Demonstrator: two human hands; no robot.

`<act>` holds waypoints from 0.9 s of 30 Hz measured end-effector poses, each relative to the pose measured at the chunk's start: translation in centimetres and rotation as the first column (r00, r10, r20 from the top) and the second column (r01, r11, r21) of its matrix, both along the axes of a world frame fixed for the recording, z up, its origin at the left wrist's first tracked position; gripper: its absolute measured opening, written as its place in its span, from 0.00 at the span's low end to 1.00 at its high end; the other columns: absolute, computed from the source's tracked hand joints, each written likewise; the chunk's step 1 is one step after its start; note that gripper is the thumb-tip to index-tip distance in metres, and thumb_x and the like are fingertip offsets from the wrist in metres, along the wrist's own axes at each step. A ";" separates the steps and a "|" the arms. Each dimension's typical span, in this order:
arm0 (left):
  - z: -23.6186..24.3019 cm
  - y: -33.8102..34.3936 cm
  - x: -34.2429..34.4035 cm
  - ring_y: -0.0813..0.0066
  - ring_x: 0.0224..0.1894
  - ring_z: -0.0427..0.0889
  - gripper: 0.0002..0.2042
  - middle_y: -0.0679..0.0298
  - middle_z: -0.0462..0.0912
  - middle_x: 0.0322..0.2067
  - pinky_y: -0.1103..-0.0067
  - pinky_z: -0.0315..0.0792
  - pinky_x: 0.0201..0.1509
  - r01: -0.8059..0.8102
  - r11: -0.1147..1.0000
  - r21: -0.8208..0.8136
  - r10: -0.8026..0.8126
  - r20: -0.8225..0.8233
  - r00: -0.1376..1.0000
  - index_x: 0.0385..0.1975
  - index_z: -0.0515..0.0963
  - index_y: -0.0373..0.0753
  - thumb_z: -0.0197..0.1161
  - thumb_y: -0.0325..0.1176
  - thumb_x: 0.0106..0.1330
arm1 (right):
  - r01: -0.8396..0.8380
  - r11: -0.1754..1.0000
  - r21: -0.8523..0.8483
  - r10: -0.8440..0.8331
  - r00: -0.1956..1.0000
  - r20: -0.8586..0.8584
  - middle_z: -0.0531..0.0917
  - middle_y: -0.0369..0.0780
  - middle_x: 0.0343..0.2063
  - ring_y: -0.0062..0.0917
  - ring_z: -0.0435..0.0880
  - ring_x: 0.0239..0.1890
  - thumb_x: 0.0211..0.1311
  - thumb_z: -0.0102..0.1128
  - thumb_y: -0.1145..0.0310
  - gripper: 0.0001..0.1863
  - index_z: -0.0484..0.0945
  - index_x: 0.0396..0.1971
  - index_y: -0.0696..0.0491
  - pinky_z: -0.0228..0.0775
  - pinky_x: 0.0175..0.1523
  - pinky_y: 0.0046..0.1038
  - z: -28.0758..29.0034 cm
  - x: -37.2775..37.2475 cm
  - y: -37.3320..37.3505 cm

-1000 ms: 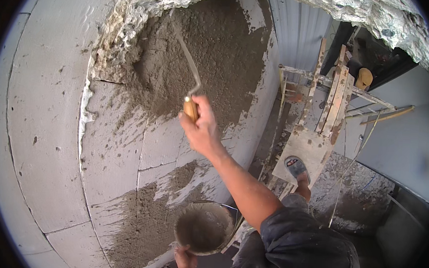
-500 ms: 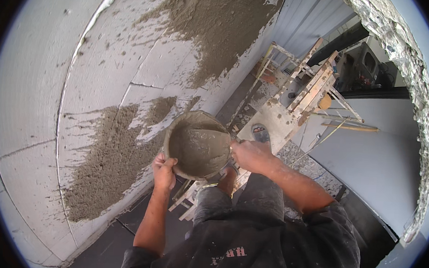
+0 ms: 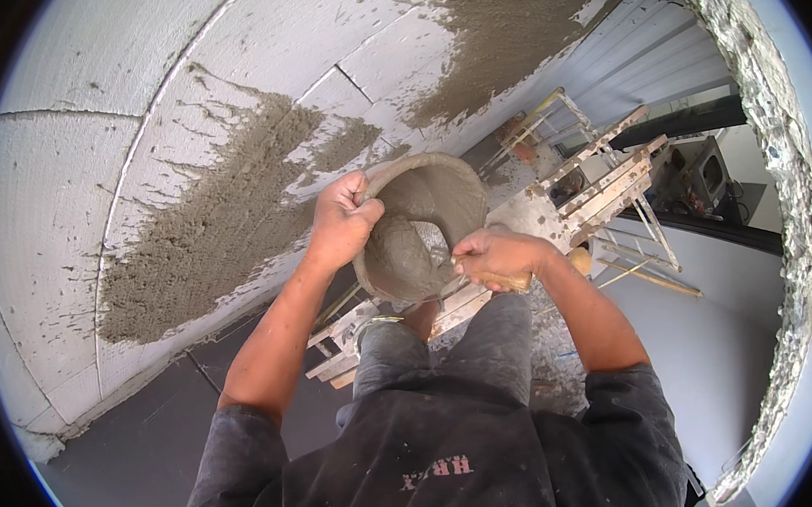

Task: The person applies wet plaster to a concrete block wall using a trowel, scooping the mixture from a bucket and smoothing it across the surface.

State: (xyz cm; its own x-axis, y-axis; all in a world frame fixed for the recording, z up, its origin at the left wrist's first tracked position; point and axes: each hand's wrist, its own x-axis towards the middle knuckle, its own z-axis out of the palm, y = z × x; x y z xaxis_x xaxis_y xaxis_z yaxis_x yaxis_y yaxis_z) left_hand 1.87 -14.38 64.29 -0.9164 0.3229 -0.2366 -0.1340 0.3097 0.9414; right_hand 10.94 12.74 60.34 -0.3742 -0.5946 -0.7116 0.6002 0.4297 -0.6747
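My left hand (image 3: 346, 217) is closed on the rim of a mortar-caked bucket (image 3: 466, 187), which is tilted in front of my body. My right hand (image 3: 499, 257) grips the wooden handle (image 3: 514, 281) of a trowel-like tool. Its working end reaches inside the bucket and is hard to tell from the wet grey mortar (image 3: 401, 253) there. Just beyond my left hand stands a wall of pale blocks (image 3: 67, 177). A rough patch of mortar (image 3: 204, 213) is spread on it, and a larger patch (image 3: 484, 44) covers its upper part.
A mortar-splashed wooden plank platform (image 3: 558, 202) stretches below me toward the far right, with a trestle frame (image 3: 645, 226) by it. A broken masonry edge (image 3: 791, 184) curves down the right side. Dark floor (image 3: 154, 415) shows at lower left.
The bucket is tipped more steeply and sits slightly higher and farther right. My right hand has moved over its near right rim, with the tool inside. The view has shifted.
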 end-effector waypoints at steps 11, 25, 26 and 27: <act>-4.4 -4.8 0.3 0.84 0.25 0.74 0.05 0.70 0.80 0.25 0.82 0.70 0.30 -0.174 0.963 0.205 0.124 0.238 0.963 0.29 0.77 0.38 0.60 0.18 0.59 | 0.713 0.641 -0.283 -0.663 0.701 0.264 0.79 0.37 0.25 0.18 0.74 0.15 0.76 0.57 0.69 0.11 0.75 0.51 0.57 0.67 0.19 0.22 -2.6 7.1 -3.4; -20.7 0.2 1.5 0.73 0.36 0.84 0.09 0.60 0.86 0.36 0.75 0.79 0.46 -0.445 0.836 0.322 0.262 0.477 0.839 0.31 0.76 0.38 0.59 0.14 0.58 | 0.896 -0.143 -0.421 -0.909 0.050 0.414 0.79 0.39 0.26 0.20 0.74 0.15 0.68 0.58 0.77 0.12 0.76 0.50 0.58 0.68 0.21 0.23 -16.9 6.5 5.3; -22.3 -0.3 1.8 0.72 0.37 0.85 0.09 0.59 0.87 0.37 0.74 0.80 0.47 -0.442 0.835 0.328 0.248 0.493 0.834 0.31 0.76 0.38 0.59 0.14 0.58 | 0.893 -0.162 -0.419 -0.906 0.034 0.422 0.79 0.39 0.26 0.20 0.74 0.15 0.68 0.58 0.77 0.12 0.76 0.50 0.58 0.68 0.21 0.23 -19.1 6.7 6.9; -24.0 -0.5 1.8 0.72 0.37 0.85 0.09 0.59 0.87 0.37 0.74 0.80 0.47 -0.425 0.846 0.323 0.234 0.492 0.839 0.31 0.76 0.38 0.59 0.14 0.58 | 0.885 -0.174 -0.432 -0.950 -0.034 0.312 0.80 0.40 0.27 0.21 0.74 0.16 0.67 0.58 0.78 0.13 0.75 0.51 0.58 0.69 0.21 0.23 -21.9 6.7 9.1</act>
State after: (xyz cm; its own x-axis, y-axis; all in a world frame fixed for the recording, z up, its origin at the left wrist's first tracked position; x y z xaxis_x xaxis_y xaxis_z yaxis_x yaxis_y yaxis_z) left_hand 3.64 -14.87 40.24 -0.8253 0.1724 -0.5377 -0.5644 -0.2214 0.7953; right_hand 17.68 21.89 38.44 -0.8439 0.2728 -0.4619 0.0465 -0.8206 -0.5696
